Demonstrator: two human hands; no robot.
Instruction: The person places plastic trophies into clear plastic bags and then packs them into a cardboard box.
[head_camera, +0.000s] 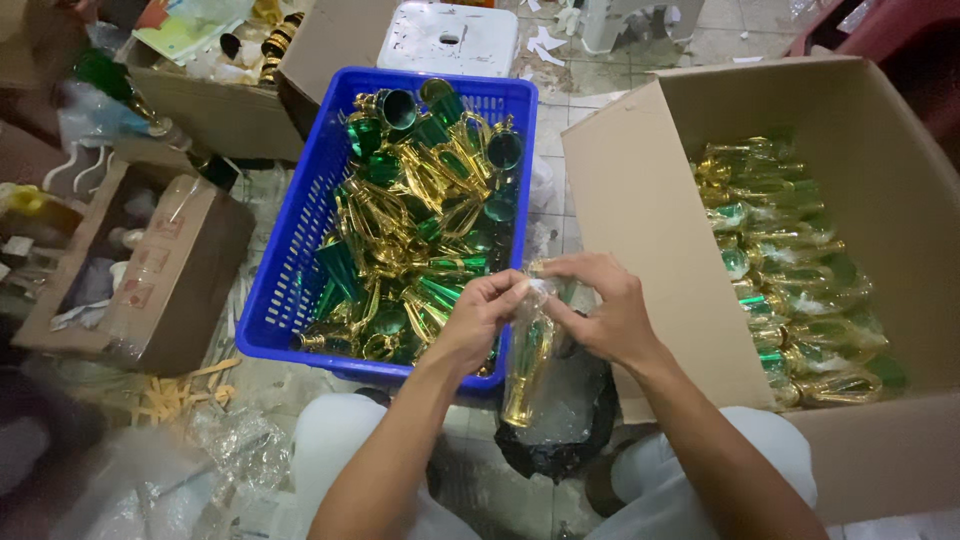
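Between my knees, over floor: gold trophy cup (528, 365), upright in clear plastic sleeve (535, 300). My left hand (480, 315), right hand (605, 310) grip sleeve mouth, pinched shut. Blue crate (290, 250) of unwrapped cups ahead; cardboard box (650, 220) of wrapped ones right.

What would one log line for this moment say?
left hand: grips bag top | right hand: grips bag top | clear bag: holds gold trophy | blue crate: loose trophies

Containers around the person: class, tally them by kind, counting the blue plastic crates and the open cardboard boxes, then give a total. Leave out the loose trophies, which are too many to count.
Blue plastic crate: 1
Open cardboard boxes: 3 (large box on the right, small box on the left, box at top left)
Total: 4
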